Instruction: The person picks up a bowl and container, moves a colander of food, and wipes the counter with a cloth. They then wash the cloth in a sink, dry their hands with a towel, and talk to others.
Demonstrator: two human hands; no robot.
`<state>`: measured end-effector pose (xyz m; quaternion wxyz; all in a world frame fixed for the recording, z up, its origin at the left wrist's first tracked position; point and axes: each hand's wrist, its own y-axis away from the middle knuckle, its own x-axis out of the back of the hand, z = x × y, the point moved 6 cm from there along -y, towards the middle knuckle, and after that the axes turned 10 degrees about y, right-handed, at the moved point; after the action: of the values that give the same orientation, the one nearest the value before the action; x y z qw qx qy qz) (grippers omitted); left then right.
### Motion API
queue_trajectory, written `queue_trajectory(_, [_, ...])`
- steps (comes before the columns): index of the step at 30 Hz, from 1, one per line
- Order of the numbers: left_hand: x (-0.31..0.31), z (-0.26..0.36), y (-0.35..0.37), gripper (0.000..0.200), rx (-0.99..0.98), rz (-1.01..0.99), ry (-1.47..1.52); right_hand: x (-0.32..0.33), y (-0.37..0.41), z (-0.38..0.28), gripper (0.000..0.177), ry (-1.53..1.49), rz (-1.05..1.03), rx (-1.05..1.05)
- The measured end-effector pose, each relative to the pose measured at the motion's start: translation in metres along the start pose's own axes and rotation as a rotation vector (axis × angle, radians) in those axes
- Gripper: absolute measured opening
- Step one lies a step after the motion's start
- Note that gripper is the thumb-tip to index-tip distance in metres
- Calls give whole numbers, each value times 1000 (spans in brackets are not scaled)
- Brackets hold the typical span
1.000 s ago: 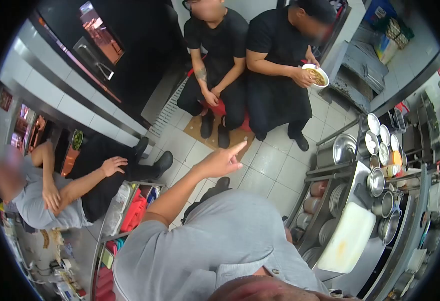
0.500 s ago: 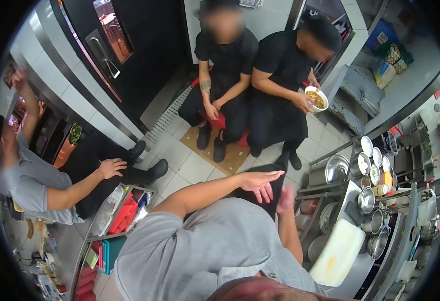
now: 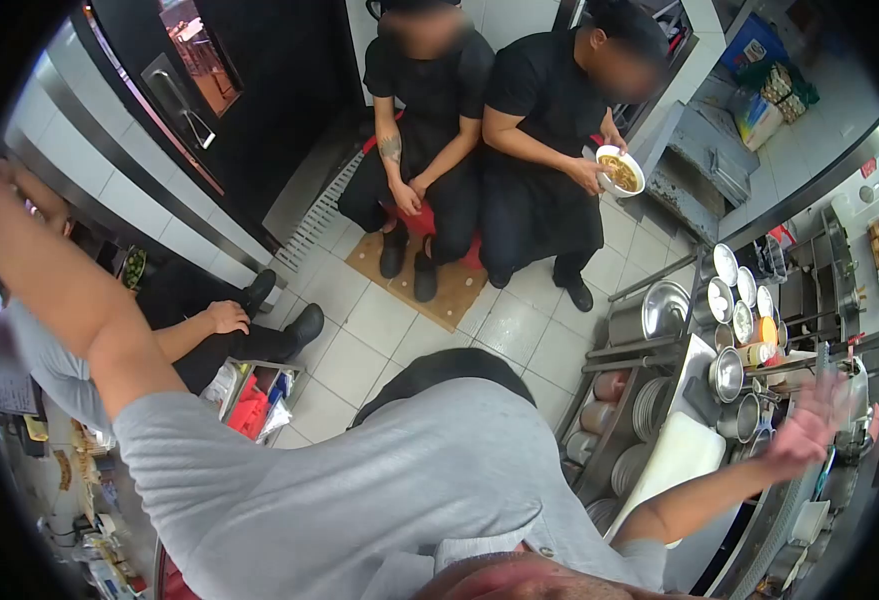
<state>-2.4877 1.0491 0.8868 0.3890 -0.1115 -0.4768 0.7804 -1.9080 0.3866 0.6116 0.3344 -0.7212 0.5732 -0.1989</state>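
My left arm is stretched out toward the upper left, and its hand lies beyond the dark rim of the picture. On the other side my right hand (image 3: 807, 428) is raised with spread fingers, slightly blurred, and holds nothing. It appears in front of the metal pans and rack at the right; whether it touches anything there cannot be made out. Below and left of this hand is a white cutting board (image 3: 671, 465). A steel bowl (image 3: 726, 374) and a saucepan (image 3: 739, 416) are nearest to its left.
Two seated people in black (image 3: 429, 110) (image 3: 544, 130) face me; one holds a bowl of food (image 3: 619, 173). Another person's hand (image 3: 228, 317) rests at the left, partly behind my arm. Stacked plates (image 3: 651, 408) fill a shelf. A drawer holds red items (image 3: 249, 408).
My hands have moved apart from in front of my body, the left arm swinging out to the upper left and the right hand out to the right. The view has shifted slightly.
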Motion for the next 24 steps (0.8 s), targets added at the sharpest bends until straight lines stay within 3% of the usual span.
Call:
queue_trajectory(3, [-64,6,-9,84,93,-277,293,24,-44,-66,110,-134,31,277])
queue_trajectory(6, [-83,-80,5,45,233,-368,-491,-11,-63,-62,110,-151,-171,223])
queue_trajectory(8, [-155,-135,28,37,360,-438,-635,-87,-26,-14,115,42,-408,-70])
queue_trajectory(9, [-221,-166,49,42,448,-486,-511,-124,4,8,112,154,-866,-199])
queue_trajectory(10, [-249,-193,80,51,377,-679,-815,-172,38,19,98,187,-1064,-322])
queue_trajectory(11, [-276,-212,102,47,353,-854,-1062,-194,60,34,89,374,-1218,-195])
queue_trajectory(12, [-293,-241,128,48,292,-847,-1027,-213,84,46,81,399,-1218,-200])
queue_trajectory(13, [-311,-255,152,42,326,-735,-709,-219,108,74,76,345,-1189,-243])
queue_trajectory(15, [-352,-299,214,39,601,-676,-141,-221,159,124,58,145,-1008,-607])
queue_trajectory(16, [-375,-308,242,45,756,-642,-19,-216,189,153,52,96,-908,-726])
queue_trajectory(19, [-434,-337,323,51,783,-605,75,-201,267,202,44,163,-792,-949])
queue_trajectory(21, [-463,-334,351,54,924,-575,276,-191,299,210,44,152,-785,-1098])
queue_trajectory(24, [-478,-341,364,51,1062,-637,403,-180,287,197,44,85,-750,-1066])
